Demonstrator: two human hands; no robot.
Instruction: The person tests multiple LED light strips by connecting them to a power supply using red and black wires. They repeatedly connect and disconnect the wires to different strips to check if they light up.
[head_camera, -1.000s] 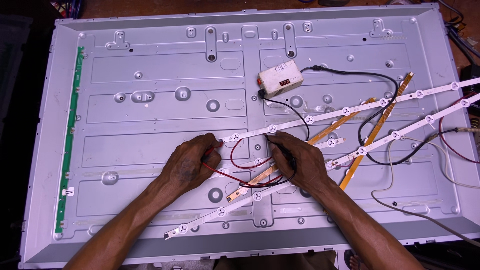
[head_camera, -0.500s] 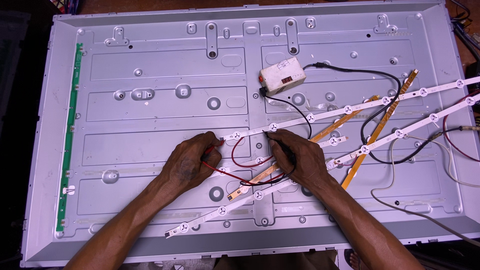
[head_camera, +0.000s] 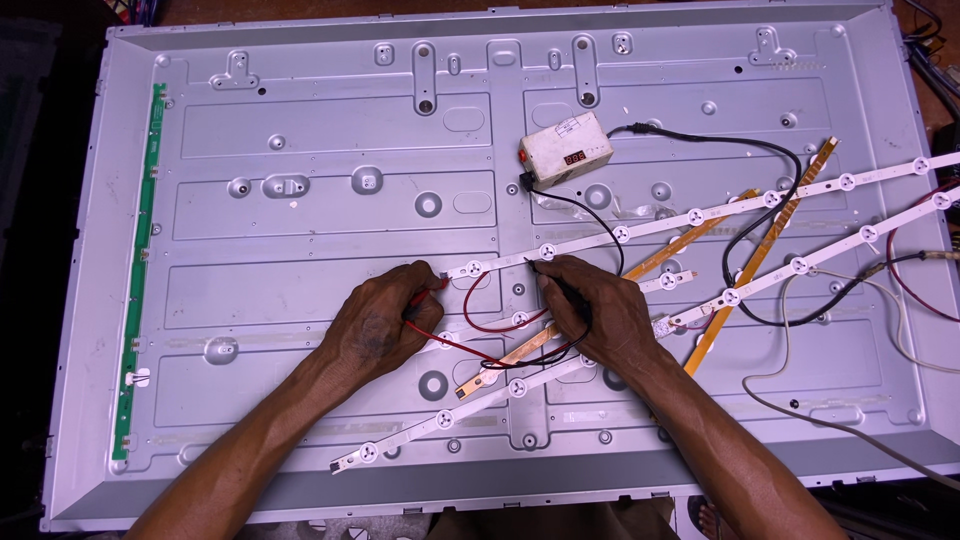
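Pressed sheet-metal back panel (head_camera: 300, 140), matt pale grey, ribbed and stamped. White LED strips (head_camera: 700, 215), smooth, with glossy clear plastic lenses. Copper-toned strips (head_camera: 755, 260), slightly shiny. Tester box (head_camera: 566, 150), off-white plastic, dull. Wires: red lead (head_camera: 480, 325) and black lead (head_camera: 590, 215) in smooth rubbery insulation. Green circuit strip (head_camera: 145, 240), matt.

Setting: electronics repair workshop. Evidence: large grey metal back panel (head_camera: 300, 250) of a flat screen lies opened across the bench, white LED strips (head_camera: 700, 215) loose on it, a small white tester box (head_camera: 566, 150) with red digit display wired by black leads (head_camera: 760, 150). Tangled cables (head_camera: 930, 60) crowd the right edge.
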